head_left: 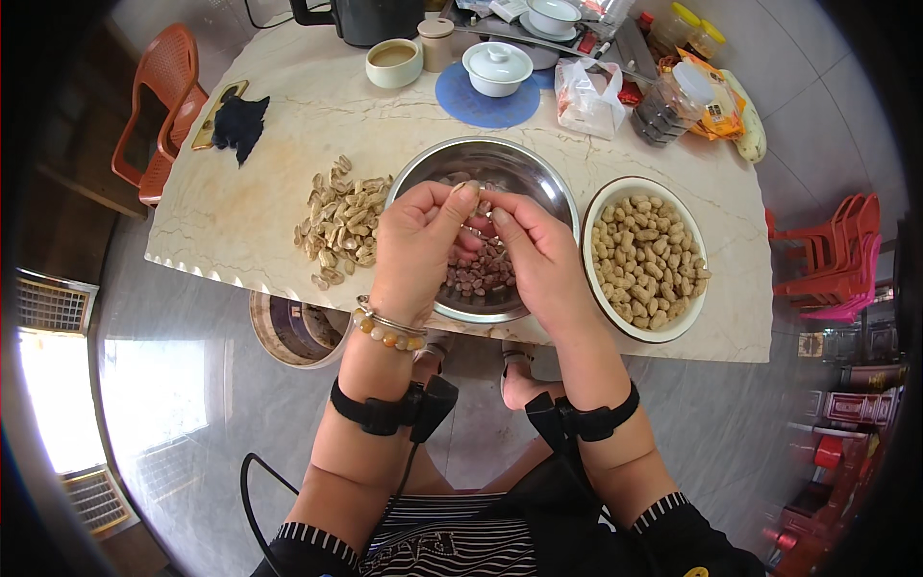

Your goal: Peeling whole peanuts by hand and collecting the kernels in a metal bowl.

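Observation:
Both my hands are raised over a steel bowl (545,173), their fingertips close together. Between thumb and fingers, my left hand (420,236) pinches a tan peanut shell (469,187). My right hand (540,255) is closed in a pinch beside it; whatever lies between its fingertips is too small to make out. Reddish peanut kernels (484,274) lie in the bowl below, partly hidden by my hands. To the right, a white bowl (590,284) holds many unshelled peanuts (646,255). Cracked empty shells (338,228) form a loose pile left of the steel bowl.
A lidded white cup (497,67) sits on a blue mat (461,104) behind the bowls. Nearby are a tan cup (393,63), a plastic bag (589,99) and a dark-filled jar (670,106). A black cloth (240,125) lies far left; a bucket (288,338) stands below the table edge.

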The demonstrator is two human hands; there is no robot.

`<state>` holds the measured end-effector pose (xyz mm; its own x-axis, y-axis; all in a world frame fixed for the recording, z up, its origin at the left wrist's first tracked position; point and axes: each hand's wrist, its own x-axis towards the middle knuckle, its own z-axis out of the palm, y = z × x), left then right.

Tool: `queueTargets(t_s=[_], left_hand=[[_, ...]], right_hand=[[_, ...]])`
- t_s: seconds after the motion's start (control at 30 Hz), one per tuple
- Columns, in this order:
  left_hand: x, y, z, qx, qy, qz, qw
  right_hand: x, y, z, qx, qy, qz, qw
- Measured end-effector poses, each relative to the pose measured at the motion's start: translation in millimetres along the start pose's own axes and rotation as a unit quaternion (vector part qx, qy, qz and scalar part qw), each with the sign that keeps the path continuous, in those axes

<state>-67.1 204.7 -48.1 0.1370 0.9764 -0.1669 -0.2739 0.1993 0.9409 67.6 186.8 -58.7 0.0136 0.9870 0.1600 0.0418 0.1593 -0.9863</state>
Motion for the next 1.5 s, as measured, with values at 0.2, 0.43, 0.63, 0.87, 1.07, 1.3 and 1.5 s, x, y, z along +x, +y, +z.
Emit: queueTargets(t_s=[0.2,0.43,0.63,0.87,1.07,1.3,1.5], left_hand=[[4.9,1.9,-13.5,0.131,0.095,0.087,0.983],[18.4,10.4,-61.2,0.223,0.23,0.171,0.932],[20.5,5.9,-82.6,0.363,0.257,0.157,0.882],[16.4,3.4,-66.1,0.461,0.274,0.24,0.809],[19.6,0.8,-59.1,0.334,0.279,0.253,0.864],[5.6,-0.7,-21.0,0.259,0.172,0.268,0.912],[-7.8,-4.4,9.7,0.174,0.034,0.203,0.963]], right_hand=[[-1.4,-2.9,-9.2,-0.173,0.049,-0.059,0.982],[-1.5,-39.6,-54.2,-0.301,0.051,0.011,0.952],[-5.0,-29.3,-123.7,-0.439,0.139,0.126,0.879],[0.3,-20.7,-128.4,-0.54,0.106,0.245,0.798],[-0.5,-17.4,-123.6,-0.53,0.107,0.205,0.816],[-1.0,-18.8,-118.0,-0.504,0.112,0.194,0.834],[-4.8,-30.2,-94.7,-0.178,0.015,0.078,0.981]])
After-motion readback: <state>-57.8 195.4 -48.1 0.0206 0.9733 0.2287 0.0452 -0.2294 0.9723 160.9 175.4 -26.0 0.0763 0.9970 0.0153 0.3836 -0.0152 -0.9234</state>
